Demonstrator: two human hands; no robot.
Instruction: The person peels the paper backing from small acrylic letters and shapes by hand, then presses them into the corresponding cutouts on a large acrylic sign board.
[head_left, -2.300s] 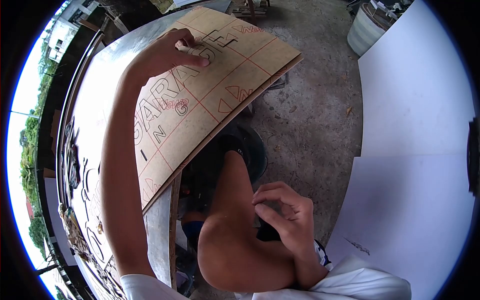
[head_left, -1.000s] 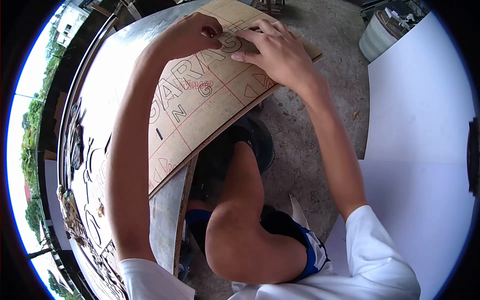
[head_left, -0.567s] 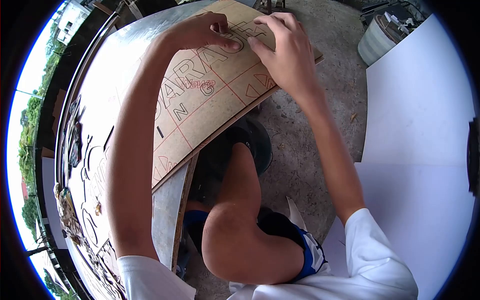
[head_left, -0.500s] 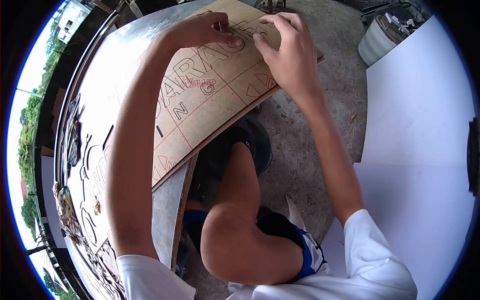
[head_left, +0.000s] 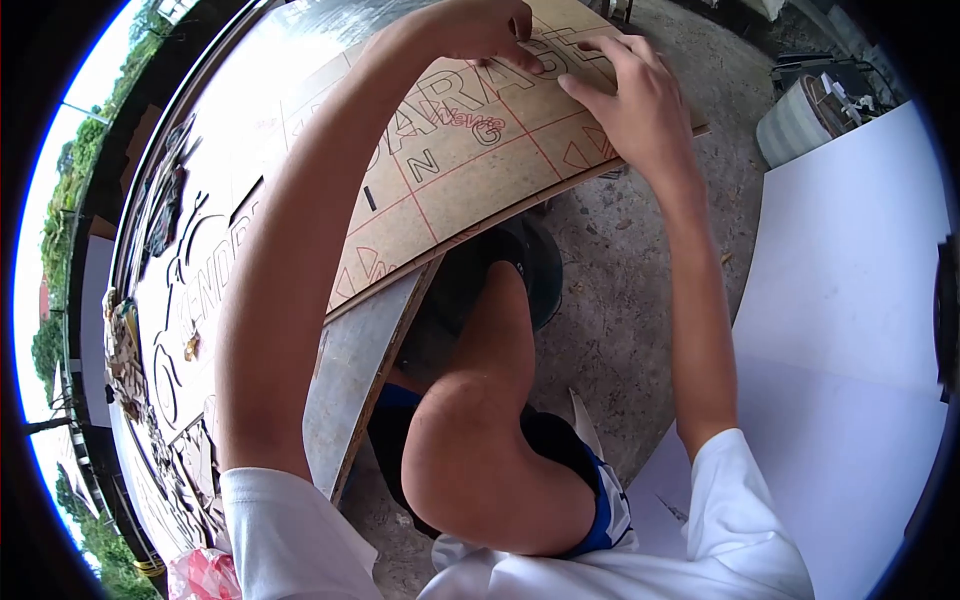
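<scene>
A brown board printed with large outlined letters, smaller letters and red grid lines lies before me. Over its far part is my left hand, bent at the wrist. Its thumb points toward the last large letters and stands apart from the curled fingers; I see nothing held between them. Across those letters, my right hand rests at the board's right end with fingers reaching inward and thumb spread away. No object shows in it. Whether the fingertips press on a small piece cannot be made out.
The board overhangs a metal-topped table. Dark cut-out strips and scraps lie at the left, with a pink-and-white plastic bag near the bottom. A round bin and large white sheets stand right. My bent knee is below.
The view has shifted, so board, table and hands sit farther right in the picture. Both hands stay over the same end letters, with little change in their shape.
</scene>
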